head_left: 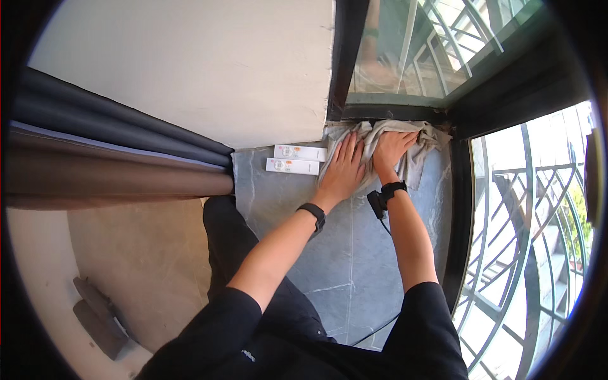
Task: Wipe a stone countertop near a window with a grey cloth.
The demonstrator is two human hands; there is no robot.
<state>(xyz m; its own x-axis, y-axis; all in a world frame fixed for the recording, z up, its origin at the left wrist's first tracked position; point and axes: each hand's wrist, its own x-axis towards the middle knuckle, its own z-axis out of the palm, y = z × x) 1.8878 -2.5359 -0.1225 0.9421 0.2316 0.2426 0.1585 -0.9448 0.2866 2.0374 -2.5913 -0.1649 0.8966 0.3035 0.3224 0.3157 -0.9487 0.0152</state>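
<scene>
A crumpled, pale grey cloth (419, 158) lies on the grey marbled stone ledge (329, 266), pushed up against the dark window frame in the far corner. My left hand (344, 170) rests flat on the cloth's left part, its fingers stretched forward and slightly apart. Beside it, my right hand (391, 152) presses on the bunched middle of the cloth. Its fingers are close together and curl over the folds; the thumb is hard to make out. Just left of my left hand, two white remote controls (292, 166) lie side by side on the ledge.
A glass pane (405, 69) in a black frame rises beyond the cloth. To the right is a window with curved metal bars (525, 253). Dark and brown curtains (120, 164) hang at left, by a white wall (190, 63). A black cable (380, 329) runs near my right arm.
</scene>
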